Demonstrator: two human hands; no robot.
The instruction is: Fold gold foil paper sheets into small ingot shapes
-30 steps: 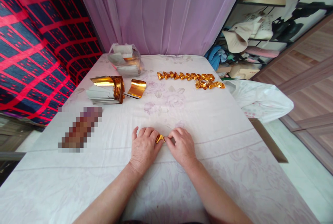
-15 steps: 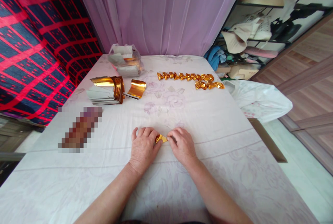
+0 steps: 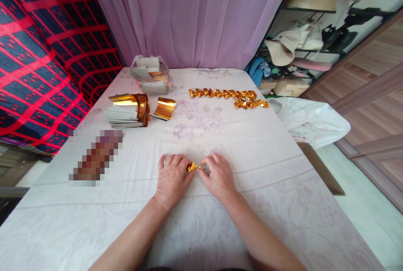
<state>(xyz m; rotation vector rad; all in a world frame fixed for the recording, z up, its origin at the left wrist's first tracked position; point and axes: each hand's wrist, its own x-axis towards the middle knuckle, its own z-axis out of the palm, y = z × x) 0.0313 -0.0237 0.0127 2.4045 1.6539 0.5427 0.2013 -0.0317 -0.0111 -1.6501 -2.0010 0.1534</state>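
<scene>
- That little gold foil piece [image 3: 192, 167] sits on the worktop [image 3: 252, 153], pinched between your left hand [image 3: 171, 178] and right hand [image 3: 217, 176].
- Looks featherlight, crinkly, slippery; I'd grip the folded edges.
- Finished gold folds [image 3: 228, 95] line up farther back.

hands: left [image 3: 171, 178] and right [image 3: 218, 176] drawn slightly closer
foil [image 3: 192, 167]: more covered by fingertips, less gold shown
</scene>
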